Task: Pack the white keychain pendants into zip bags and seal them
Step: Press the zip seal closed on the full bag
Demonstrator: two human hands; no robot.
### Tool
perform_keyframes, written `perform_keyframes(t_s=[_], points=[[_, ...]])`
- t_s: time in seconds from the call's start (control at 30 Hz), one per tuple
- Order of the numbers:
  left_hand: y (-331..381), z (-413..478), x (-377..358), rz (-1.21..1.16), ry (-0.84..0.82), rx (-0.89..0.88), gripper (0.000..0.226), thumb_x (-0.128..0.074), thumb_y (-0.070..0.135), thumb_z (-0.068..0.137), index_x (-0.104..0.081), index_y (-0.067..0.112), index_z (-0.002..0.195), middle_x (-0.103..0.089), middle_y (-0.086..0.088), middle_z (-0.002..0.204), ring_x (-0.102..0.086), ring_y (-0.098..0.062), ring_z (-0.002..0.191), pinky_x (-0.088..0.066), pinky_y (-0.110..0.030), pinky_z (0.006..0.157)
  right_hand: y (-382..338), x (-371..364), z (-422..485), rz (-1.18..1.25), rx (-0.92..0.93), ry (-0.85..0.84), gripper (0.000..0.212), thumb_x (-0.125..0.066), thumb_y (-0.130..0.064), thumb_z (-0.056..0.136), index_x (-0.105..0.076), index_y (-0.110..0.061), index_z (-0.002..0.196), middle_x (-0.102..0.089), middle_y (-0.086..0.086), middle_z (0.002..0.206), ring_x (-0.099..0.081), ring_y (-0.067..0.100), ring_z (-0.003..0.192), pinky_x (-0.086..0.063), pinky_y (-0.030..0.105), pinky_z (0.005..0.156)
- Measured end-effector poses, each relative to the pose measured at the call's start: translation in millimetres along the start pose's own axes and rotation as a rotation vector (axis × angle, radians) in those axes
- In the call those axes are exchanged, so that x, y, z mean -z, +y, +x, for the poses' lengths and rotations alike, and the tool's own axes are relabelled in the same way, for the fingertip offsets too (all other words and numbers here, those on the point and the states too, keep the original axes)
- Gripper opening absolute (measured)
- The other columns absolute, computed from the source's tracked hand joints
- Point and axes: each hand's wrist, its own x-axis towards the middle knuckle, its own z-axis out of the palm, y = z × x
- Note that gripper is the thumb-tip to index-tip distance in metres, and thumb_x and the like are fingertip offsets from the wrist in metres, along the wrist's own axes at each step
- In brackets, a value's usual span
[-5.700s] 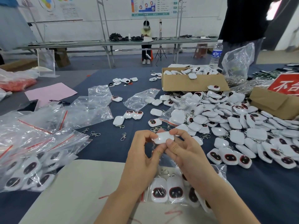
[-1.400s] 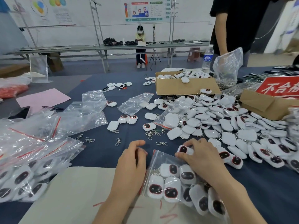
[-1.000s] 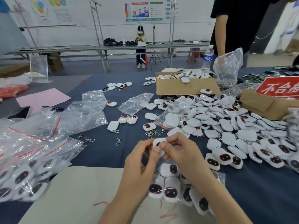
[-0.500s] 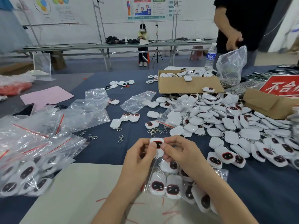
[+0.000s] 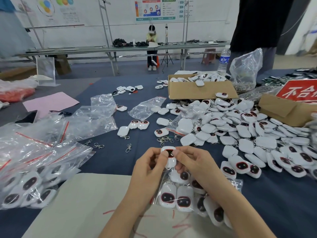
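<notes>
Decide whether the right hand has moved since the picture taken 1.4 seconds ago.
Yes. The right hand has shifted left, away from the loose pendant pile, and now pinches a pendant together with the left hand.

I see open counter (image 5: 277,208) near right and a bare strip left of centre, dotted with loose clasps (image 5: 128,148). The pendant heap (image 5: 248,134) blocks the right; stuffed zip bags (image 5: 30,177) crowd the left; a cardboard box (image 5: 197,91) walls the far side.
</notes>
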Motion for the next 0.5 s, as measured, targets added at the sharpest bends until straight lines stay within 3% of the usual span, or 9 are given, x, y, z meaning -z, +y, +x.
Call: perform_keyframes(t_s=[0.2,0.5], points=[[-2.1,-0.3,0.1,0.01,-0.024,0.005,0.015,-0.06,0.029,0.1,-0.073,0.026,0.093,-0.073,0.005,0.08,-0.063,-0.001,0.069,-0.048,-0.012,0.063,0.2,-0.6,-2.3,-0.066,0.007,0.042,0.011,-0.066,-0.028,0.096,-0.073,-0.021,0.101,-0.067,-0.001,0.063,-0.059,0.008,0.056,-0.051,0.016,0.059],[-3.3,-1.7,-1.7,0.0,-0.036,0.007,0.014,-0.059,0.031,0.101,-0.072,0.029,0.098,-0.075,0.004,0.087,-0.067,-0.005,0.076,-0.05,-0.014,0.067,-1.7,-2.2,-2.8,-0.082,-0.01,0.075,0.013,-0.066,-0.025,0.096,-0.074,-0.016,0.099,-0.065,-0.002,0.059,-0.057,0.008,0.057,-0.052,0.019,0.059]])
